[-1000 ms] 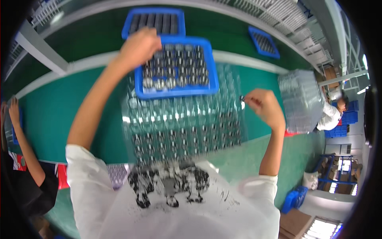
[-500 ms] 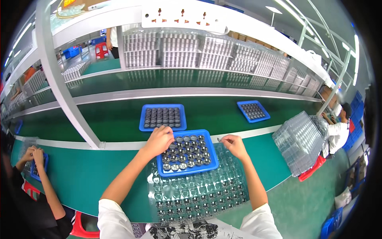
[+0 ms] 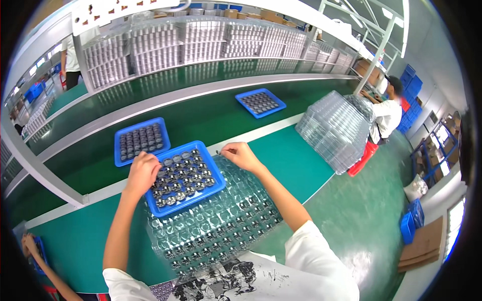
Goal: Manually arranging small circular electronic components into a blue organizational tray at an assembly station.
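A blue tray [image 3: 221,184] holding rows of small round shiny metallic parts [image 3: 176,186] rests on a clear plastic blister sheet [image 3: 188,227]. The sheet's near pockets carry similar dark shiny parts, while several pockets beside the tray have nothing in them. My left hand [image 3: 142,174] is at the tray's far left corner, its fingers bent together over the outermost parts; its fingertips' contents are hidden. Just beyond the tray's right edge, my right hand [image 3: 242,155] pinches a small dark piece [image 3: 218,152] between thumb and fingertips, above the sheet's far edge.
Two more filled blue trays, one at left [image 3: 163,131] and one farther back [image 3: 279,104], lie on the green belt [image 3: 206,120]. A tall stack of clear blister sheets [image 3: 334,131] stands right. Co-workers sit at both sides; a metal post [image 3: 47,168] rises at left.
The view has turned to the right, so the bench appears tilted and shifted left. Both hands stay about the tray, and the right still pinches the small piece.
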A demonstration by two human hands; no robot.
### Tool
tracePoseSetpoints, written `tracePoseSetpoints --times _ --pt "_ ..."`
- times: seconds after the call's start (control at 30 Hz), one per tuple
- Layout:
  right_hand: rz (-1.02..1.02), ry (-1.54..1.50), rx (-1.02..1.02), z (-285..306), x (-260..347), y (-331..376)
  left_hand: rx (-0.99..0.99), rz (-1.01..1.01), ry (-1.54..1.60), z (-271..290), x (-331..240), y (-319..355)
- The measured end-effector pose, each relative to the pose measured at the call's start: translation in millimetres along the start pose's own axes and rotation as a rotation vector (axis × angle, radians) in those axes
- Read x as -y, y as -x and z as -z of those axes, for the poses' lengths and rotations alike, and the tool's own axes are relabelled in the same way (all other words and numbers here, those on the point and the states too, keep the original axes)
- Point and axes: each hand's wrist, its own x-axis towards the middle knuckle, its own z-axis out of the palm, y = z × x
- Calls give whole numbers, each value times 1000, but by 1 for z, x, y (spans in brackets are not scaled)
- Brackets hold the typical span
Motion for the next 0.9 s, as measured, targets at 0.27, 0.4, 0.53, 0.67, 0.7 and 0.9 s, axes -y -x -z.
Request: tracePoseSetpoints --times 0.27,0.4,0.53,0.67,0.7,0.9 --pt "3 -14 -29 1 -1 2 20 -2 18 -2 -3 -2" --pt "0 -6 -28 2 0 2 29 -10 12 -3 -3 -4" --pt "22 -21 -30 1 1 2 63 -2 -23 -3 -1 -1" --pt "-9 -5 -20 1 4 4 38 -11 7 -3 -1 1" --pt "-21 -11 -18 0 5 4 39 -5 19 -2 -1 2" --pt "60 72 -6 -7 -7 1 35 -18 -17 2 1 7"
